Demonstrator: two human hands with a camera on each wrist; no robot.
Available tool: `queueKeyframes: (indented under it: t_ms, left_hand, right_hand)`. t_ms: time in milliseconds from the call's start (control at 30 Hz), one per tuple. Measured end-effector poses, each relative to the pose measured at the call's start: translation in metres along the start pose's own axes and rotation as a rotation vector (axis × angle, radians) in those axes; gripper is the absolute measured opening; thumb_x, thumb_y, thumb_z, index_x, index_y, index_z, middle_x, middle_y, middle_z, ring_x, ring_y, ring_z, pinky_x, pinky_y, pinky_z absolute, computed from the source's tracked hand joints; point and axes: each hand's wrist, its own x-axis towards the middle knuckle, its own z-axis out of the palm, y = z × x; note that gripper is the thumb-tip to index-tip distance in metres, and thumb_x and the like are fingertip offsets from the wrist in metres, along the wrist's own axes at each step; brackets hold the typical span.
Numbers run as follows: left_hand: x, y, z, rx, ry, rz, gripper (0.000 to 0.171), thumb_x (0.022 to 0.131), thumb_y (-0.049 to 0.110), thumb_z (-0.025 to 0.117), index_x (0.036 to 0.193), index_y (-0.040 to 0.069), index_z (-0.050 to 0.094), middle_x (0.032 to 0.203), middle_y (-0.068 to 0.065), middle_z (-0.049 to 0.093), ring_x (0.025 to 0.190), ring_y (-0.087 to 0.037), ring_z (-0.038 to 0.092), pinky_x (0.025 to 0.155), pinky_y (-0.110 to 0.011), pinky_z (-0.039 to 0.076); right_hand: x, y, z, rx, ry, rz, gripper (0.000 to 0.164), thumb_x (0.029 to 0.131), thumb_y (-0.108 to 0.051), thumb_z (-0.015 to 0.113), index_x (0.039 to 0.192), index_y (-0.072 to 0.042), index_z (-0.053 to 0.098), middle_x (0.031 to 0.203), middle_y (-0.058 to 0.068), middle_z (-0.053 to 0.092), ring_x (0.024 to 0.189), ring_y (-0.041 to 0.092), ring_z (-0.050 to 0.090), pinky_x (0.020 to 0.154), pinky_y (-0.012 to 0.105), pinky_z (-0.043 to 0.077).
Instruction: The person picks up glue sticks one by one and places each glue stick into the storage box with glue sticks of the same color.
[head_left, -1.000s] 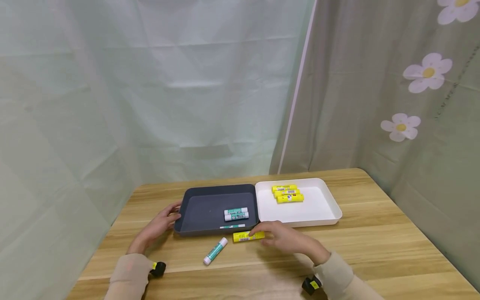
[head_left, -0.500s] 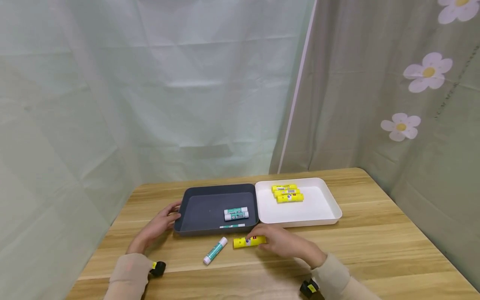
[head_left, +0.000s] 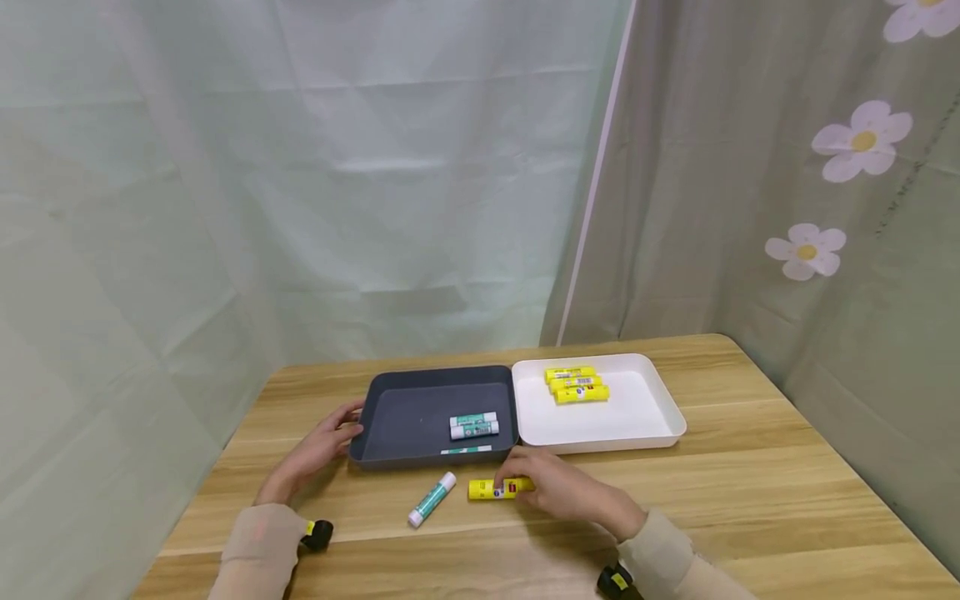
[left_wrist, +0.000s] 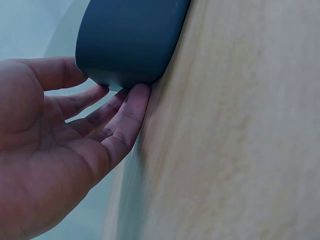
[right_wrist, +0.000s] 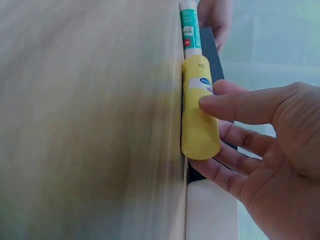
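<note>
My left hand (head_left: 322,447) rests its fairly straight fingers against the left end of the dark grey tray (head_left: 358,457); the left wrist view has the fingertips at the tray's lower corner. In front of the trays, my right hand (head_left: 558,483) holds a yellow glue stick (head_left: 483,490) lying on the table. Seen from the right wrist, the thumb (right_wrist: 240,106) presses its near side, and the other fingers reach round behind, partly hidden. To its left a green-and-white glue stick (head_left: 432,500) lies slantwise on the wood.
Several green-and-white glue sticks (head_left: 474,430) lie in the dark tray, one mostly hidden by its front wall. Beside it, touching, stands a white tray (head_left: 637,417) with three yellow glue sticks (head_left: 582,394). Curtains (head_left: 420,208) hang behind the wooden table (head_left: 765,500).
The yellow glue stick has rolled slightly toward me under my right hand, its label turning. The right hand has come a little nearer with it. My left hand stays put.
</note>
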Motion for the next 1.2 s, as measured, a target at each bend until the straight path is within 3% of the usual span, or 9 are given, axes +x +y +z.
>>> queueKeyframes:
  t_ms: [367,533,933,1200]
  left_hand:
    - [0.005,0.0,-0.002,0.007,0.027,-0.015,0.059,0.112,0.012,0.044,0.164,-0.001,0.02,0.158,-0.035,0.026,0.141,-0.05,0.039,0.106,-0.05,0.047]
    - [0.004,-0.001,-0.002,0.003,0.013,-0.014,0.06,0.112,0.013,0.044,0.165,0.0,0.017,0.159,-0.035,0.024,0.142,-0.051,0.038,0.109,-0.055,0.043]
    - [0.002,-0.001,-0.002,-0.006,0.009,-0.014,0.06,0.113,0.014,0.042,0.165,-0.001,0.015,0.161,-0.034,0.023,0.144,-0.051,0.036,0.113,-0.059,0.039]
    - [-0.001,0.0,-0.001,-0.008,-0.012,0.024,0.062,0.113,0.011,0.044,0.164,-0.004,0.013,0.158,-0.037,0.024,0.142,-0.053,0.037,0.112,-0.059,0.04]
  right_hand:
    - [0.001,-0.003,-0.001,-0.007,-0.021,0.012,0.042,0.092,0.002,0.075,0.128,-0.019,0.074,0.122,-0.009,0.067,0.11,0.006,0.058,0.099,0.03,0.05]
    - [0.0,-0.004,-0.001,-0.003,-0.031,0.014,0.044,0.093,0.002,0.074,0.131,-0.02,0.072,0.126,-0.01,0.068,0.113,0.006,0.059,0.102,0.033,0.049]
    - [-0.002,-0.002,-0.009,0.067,-0.02,0.022,0.048,0.091,0.007,0.071,0.13,-0.021,0.073,0.125,-0.01,0.067,0.109,0.004,0.057,0.1,0.03,0.05]
    - [-0.005,-0.001,-0.014,0.073,-0.004,-0.014,0.048,0.09,0.011,0.069,0.128,-0.019,0.074,0.122,-0.009,0.068,0.109,0.006,0.059,0.099,0.031,0.051]
